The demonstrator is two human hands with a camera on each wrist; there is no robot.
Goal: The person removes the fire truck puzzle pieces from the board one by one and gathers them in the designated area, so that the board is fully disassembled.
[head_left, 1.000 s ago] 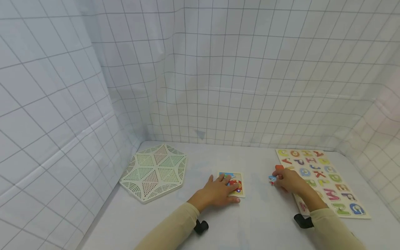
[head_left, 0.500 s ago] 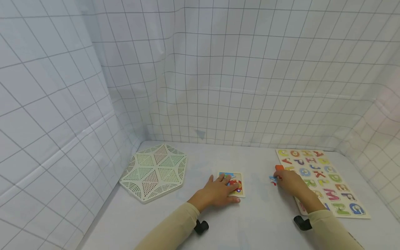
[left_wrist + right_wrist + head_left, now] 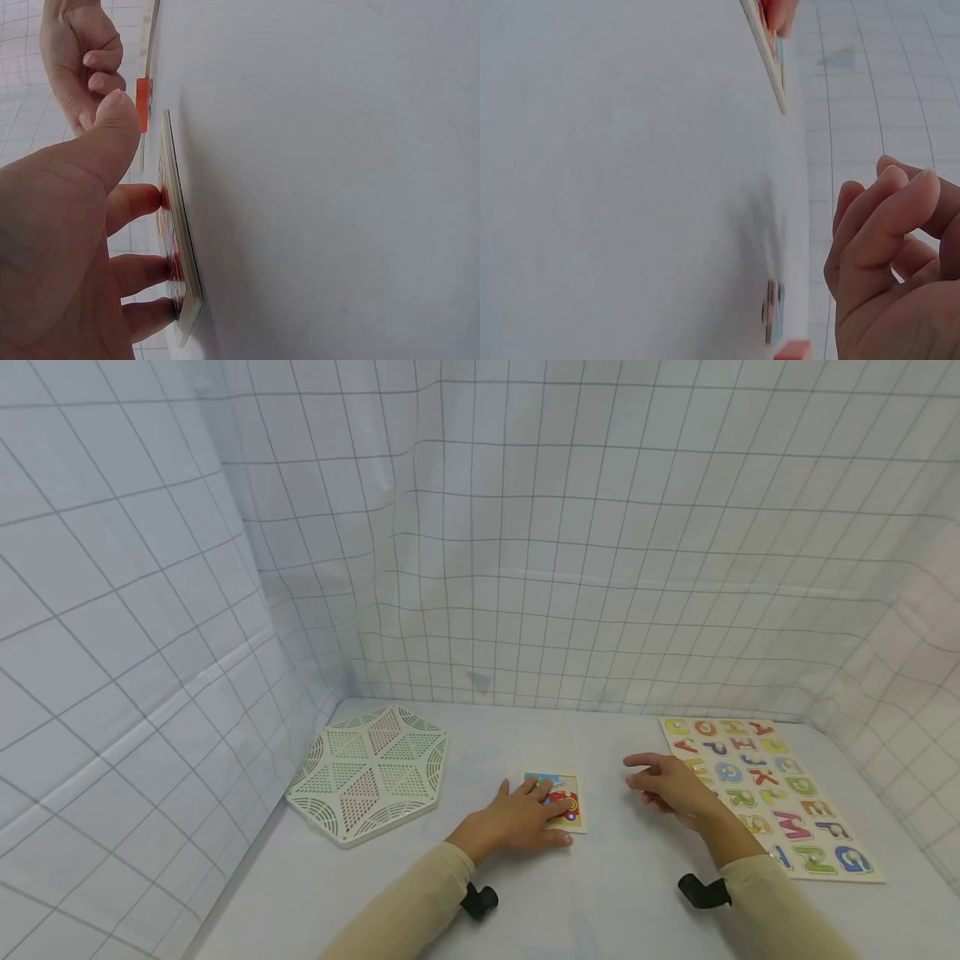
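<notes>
In the head view my left hand (image 3: 517,822) lies with spread fingers on a small wooden picture puzzle board (image 3: 573,792) showing a red vehicle. Seen from the left wrist, three fingertips press its face while the thumb stays off it. My right hand (image 3: 675,787) is raised over the table to the right of that board, index finger extended and the other fingers loosely bent, with nothing visible between them. Below it, a small blue puzzle piece (image 3: 775,311) lies on the table in the right wrist view. Beside that piece is an orange-red block (image 3: 793,350), also visible in the left wrist view (image 3: 142,105).
An alphabet puzzle board (image 3: 832,877) with colourful letters lies at the right, partly behind my right arm. A white hexagonal perforated board (image 3: 378,777) lies at the left. Grid-patterned white curtains (image 3: 525,568) enclose the table at the back and sides.
My right hand has let go of the small blue piece, lifted and moved slightly left, its fingers loosening. My left hand keeps its place on the picture puzzle board.
</notes>
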